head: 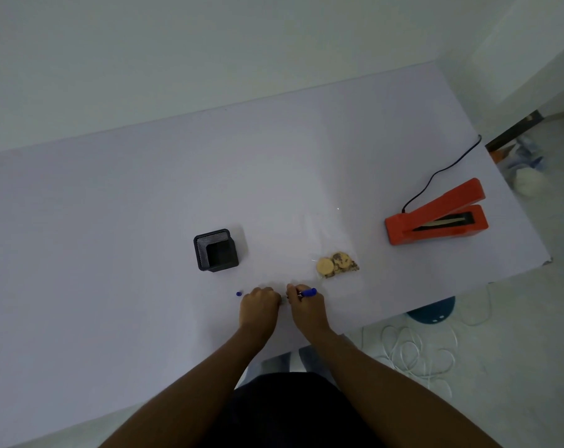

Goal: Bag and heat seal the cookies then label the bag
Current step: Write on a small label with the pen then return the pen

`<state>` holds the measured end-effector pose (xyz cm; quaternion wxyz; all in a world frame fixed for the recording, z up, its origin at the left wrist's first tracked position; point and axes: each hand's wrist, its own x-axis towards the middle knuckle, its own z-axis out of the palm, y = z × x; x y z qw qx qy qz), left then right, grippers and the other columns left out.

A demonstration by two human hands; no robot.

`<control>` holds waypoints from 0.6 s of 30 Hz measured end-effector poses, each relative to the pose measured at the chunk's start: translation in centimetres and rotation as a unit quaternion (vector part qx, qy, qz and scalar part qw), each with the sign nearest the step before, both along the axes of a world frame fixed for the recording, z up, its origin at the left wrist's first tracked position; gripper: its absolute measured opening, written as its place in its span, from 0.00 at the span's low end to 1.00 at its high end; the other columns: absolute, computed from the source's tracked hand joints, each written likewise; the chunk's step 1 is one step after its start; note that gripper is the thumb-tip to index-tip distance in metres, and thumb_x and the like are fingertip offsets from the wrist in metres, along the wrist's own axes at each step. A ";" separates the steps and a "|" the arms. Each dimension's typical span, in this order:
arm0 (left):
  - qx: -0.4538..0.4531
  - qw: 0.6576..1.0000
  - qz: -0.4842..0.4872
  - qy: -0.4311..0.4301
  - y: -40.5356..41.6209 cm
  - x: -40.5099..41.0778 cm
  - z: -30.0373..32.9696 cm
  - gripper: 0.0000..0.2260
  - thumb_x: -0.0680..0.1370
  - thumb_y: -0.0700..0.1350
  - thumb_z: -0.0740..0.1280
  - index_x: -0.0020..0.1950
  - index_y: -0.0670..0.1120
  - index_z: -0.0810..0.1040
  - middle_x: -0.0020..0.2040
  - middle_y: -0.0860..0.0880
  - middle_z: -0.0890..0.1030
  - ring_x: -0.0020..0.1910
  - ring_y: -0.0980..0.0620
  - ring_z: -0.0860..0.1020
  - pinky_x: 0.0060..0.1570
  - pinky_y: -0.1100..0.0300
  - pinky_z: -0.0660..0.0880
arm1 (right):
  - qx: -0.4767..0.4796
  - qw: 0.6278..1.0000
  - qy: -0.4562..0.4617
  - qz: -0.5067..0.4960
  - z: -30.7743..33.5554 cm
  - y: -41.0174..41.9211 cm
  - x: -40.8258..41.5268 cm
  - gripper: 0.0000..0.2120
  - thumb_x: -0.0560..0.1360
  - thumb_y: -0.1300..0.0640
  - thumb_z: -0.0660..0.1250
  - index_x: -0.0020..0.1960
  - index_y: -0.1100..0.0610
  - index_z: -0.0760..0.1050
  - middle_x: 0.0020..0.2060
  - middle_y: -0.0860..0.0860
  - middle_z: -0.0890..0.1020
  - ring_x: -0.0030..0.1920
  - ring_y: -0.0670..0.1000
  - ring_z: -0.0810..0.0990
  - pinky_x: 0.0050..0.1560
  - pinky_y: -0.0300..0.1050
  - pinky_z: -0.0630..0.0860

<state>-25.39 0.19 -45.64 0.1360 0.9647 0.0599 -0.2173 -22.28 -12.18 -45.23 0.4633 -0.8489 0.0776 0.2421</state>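
A clear bag of cookies (337, 265) lies on the white table (144, 205), just beyond and right of my hands. My right hand (304, 307) is shut on a blue pen (308, 292), its tip pointing down toward the table between my hands. My left hand (259, 305) is curled with knuckles up, pressing on something small and pale beneath it that I cannot make out. A blue pen cap (239, 293) lies just left of my left hand. The orange heat sealer (435, 218) stands at the right with its arm raised.
A black square holder (216, 250) stands beyond my left hand. The sealer's black cord (442, 171) runs off the table's right edge. A blue stool (432, 313) and looped white cable (416, 350) are on the floor to the right.
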 end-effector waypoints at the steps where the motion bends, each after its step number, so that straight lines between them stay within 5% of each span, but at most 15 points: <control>1: 0.000 1.000 -0.001 0.000 0.0 0.0 0.0 0.07 0.81 0.48 0.65 0.51 0.49 0.82 0.45 0.50 0.81 0.44 0.54 0.78 0.50 0.61 0.76 | 0.004 1.000 -0.003 -0.004 0.0 0.0 -0.1 0.16 0.82 0.58 0.62 0.36 0.60 0.73 0.27 0.50 0.73 0.28 0.45 0.70 0.32 0.32 0.68; 6: 0.004 1.000 -0.005 0.010 0.0 0.1 0.0 0.06 0.81 0.47 0.66 0.51 0.49 0.82 0.44 0.49 0.80 0.43 0.54 0.78 0.49 0.60 0.77 | 0.013 1.000 -0.001 -0.022 -0.2 0.1 -0.1 0.16 0.82 0.58 0.63 0.36 0.62 0.74 0.29 0.57 0.75 0.30 0.50 0.72 0.33 0.35 0.69; 10: 0.005 1.000 -0.009 0.010 0.0 0.1 0.0 0.06 0.81 0.47 0.65 0.50 0.48 0.82 0.44 0.49 0.80 0.42 0.54 0.77 0.48 0.60 0.77 | 0.011 1.000 0.003 -0.028 -0.5 0.1 -0.3 0.17 0.82 0.57 0.63 0.38 0.66 0.75 0.32 0.62 0.78 0.32 0.54 0.74 0.38 0.49 0.74; 18: -0.002 1.000 -0.011 -0.001 0.2 0.0 0.0 0.07 0.81 0.48 0.65 0.50 0.48 0.81 0.43 0.50 0.80 0.42 0.55 0.77 0.48 0.61 0.76 | 0.011 0.999 -0.006 -0.031 -0.6 0.2 -0.4 0.17 0.82 0.57 0.63 0.37 0.66 0.74 0.31 0.62 0.78 0.32 0.52 0.74 0.37 0.46 0.73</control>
